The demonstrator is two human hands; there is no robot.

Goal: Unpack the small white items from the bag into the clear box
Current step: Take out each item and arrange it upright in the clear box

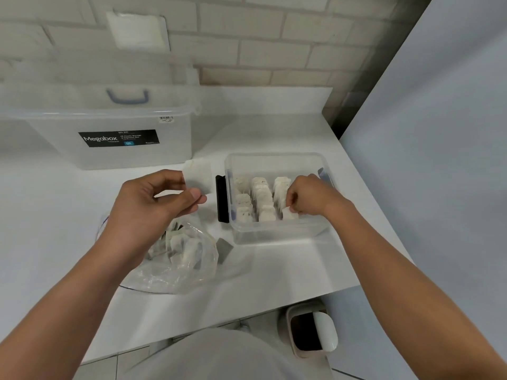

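White desk (274,270) against a brick wall (274,37).
Left hand (153,198) pinches one white item (197,174) left of the clear box (277,234); right hand (307,198) pinches another inside it; bag (178,259) lies lower left.

Your head camera looks forward and down at the white counter (274,270), close above it. The brick wall (274,50) fills the frame's top.

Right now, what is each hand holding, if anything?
Left hand: pinches a flat white packet, left of the clear box.
Right hand: pinches a small white item inside the clear box.
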